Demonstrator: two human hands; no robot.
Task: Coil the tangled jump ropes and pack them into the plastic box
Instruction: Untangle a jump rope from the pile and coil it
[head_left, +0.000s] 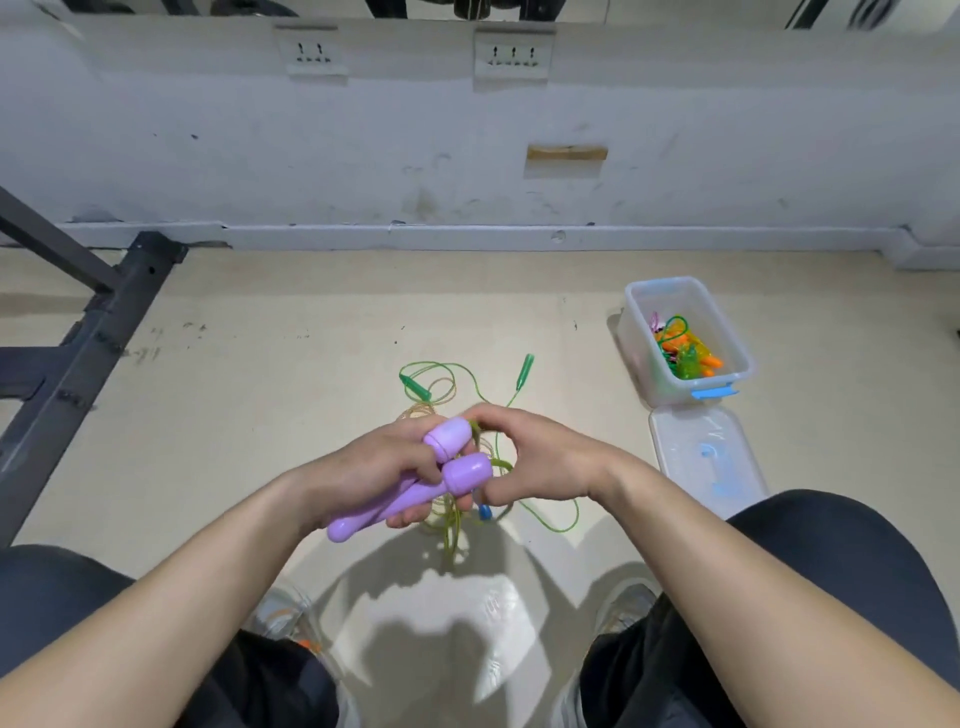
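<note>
My left hand (371, 470) grips both purple handles (460, 475); right fingers (496, 414) pinch their cord (451, 530) just beside. I'd wind snug, even loops.

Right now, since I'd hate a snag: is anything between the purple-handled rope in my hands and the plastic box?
Nothing visible stands between the purple-handled rope and the plastic box, which is open; its lid lies beside it. The green rope on the floor below may be tangled with it.

Both forearms extended, converging; left hand (382, 467) grips the purple handles (464, 475), right hand (543, 457) curled just beside them, hold unclear.
</note>
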